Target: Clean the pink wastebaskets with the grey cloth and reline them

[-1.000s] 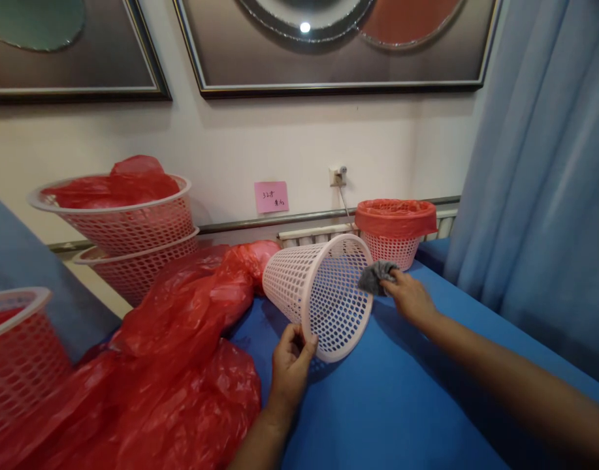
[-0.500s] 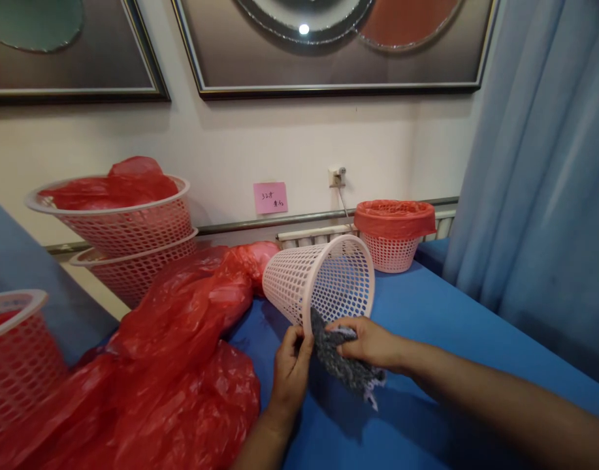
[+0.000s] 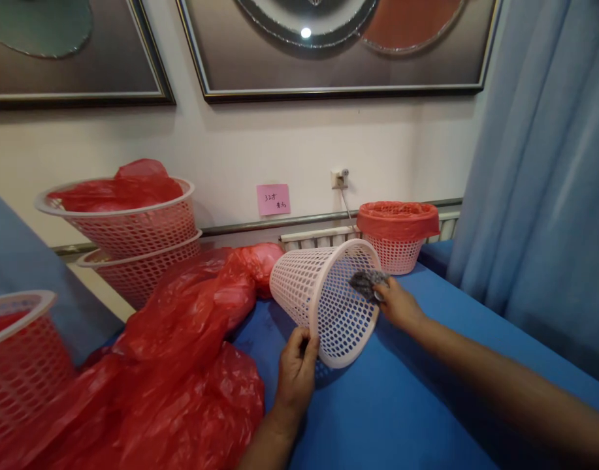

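A pale pink perforated plastic wastebasket (image 3: 299,281) lies tipped on its side, its round mouth turned toward me. My left hand (image 3: 298,362) pinches the lower left of its rim between thumb and fingers. In my right hand (image 3: 396,301) is a bunched dark grey cloth (image 3: 368,284), held at the right side of the mouth, in front of the basket's inner wall. I cannot tell whether the cloth touches that wall. The blue covered surface (image 3: 377,405) lies beneath both hands.
Crumpled red plastic bags (image 3: 181,385) are heaped on the left. Stacked pink baskets (image 3: 152,228) with red liners stand behind them, and another basket (image 3: 25,365) is at the left edge. A red-lined basket (image 3: 397,251) stands back right, near a blue curtain (image 3: 534,196).
My right hand has carried the cloth from the rim's lower left up and right into the basket's mouth. My left hand keeps its hold on the rim.
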Demonstrator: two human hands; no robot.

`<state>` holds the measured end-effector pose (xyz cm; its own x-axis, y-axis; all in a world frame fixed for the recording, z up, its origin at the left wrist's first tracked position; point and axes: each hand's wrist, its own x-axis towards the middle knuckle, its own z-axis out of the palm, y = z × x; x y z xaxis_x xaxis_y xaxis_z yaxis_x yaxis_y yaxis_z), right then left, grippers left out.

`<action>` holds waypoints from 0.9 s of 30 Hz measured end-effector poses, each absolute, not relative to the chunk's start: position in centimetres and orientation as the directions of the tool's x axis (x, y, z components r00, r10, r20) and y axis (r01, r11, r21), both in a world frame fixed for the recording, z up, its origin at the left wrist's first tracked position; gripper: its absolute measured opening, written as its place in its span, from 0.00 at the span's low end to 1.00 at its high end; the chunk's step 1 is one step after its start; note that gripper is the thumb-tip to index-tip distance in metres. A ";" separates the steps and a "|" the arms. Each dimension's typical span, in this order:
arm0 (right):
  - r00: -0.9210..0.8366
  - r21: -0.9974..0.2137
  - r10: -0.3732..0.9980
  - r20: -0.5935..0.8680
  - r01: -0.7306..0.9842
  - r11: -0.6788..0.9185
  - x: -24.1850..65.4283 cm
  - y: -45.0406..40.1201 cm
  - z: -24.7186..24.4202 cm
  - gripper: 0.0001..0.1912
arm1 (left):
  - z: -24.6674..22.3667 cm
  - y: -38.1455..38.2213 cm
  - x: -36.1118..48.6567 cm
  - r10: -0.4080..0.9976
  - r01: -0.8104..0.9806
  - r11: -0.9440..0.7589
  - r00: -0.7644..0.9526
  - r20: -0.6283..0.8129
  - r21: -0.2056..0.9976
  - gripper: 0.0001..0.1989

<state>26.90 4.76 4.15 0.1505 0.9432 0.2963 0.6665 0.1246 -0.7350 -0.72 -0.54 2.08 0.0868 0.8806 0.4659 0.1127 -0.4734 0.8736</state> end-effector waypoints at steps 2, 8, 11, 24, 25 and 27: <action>0.097 -0.747 0.979 0.180 0.661 0.071 25.5 2.9 1.9 0.18 | 2.1 -0.6 -0.6 0.882 0.113 -0.471 0.082 0.464 0.875 0.16; -0.244 -0.940 0.966 -0.086 0.342 0.003 19.4 -1.4 3.3 0.21 | 1.8 -0.4 -0.9 0.876 0.139 -0.483 0.071 0.478 0.865 0.16; -0.230 -0.992 0.965 0.126 -0.015 0.126 18.9 -0.5 7.9 0.22 | 1.7 -0.4 -1.1 0.867 0.148 -0.498 0.083 0.491 0.854 0.16; 0.293 -0.863 0.933 0.208 0.503 0.034 26.7 5.3 3.3 0.18 | 2.2 -0.7 -0.7 0.878 0.180 -0.478 0.079 0.472 0.860 0.17; 0.253 -0.868 0.957 0.141 0.497 -0.003 26.2 4.4 2.2 0.18 | 2.1 -0.7 -0.7 0.878 0.177 -0.478 0.076 0.473 0.860 0.17; 0.138 -0.883 0.990 -0.007 0.464 -0.070 24.8 2.7 0.7 0.17 | 1.9 -0.7 -0.7 0.876 0.169 -0.481 0.070 0.476 0.860 0.16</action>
<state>24.78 2.71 0.68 0.1376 0.9905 -0.0065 0.4638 -0.0702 -0.8832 -0.65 -0.71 1.93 0.0703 0.8765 0.4763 0.1686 -0.4811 0.8603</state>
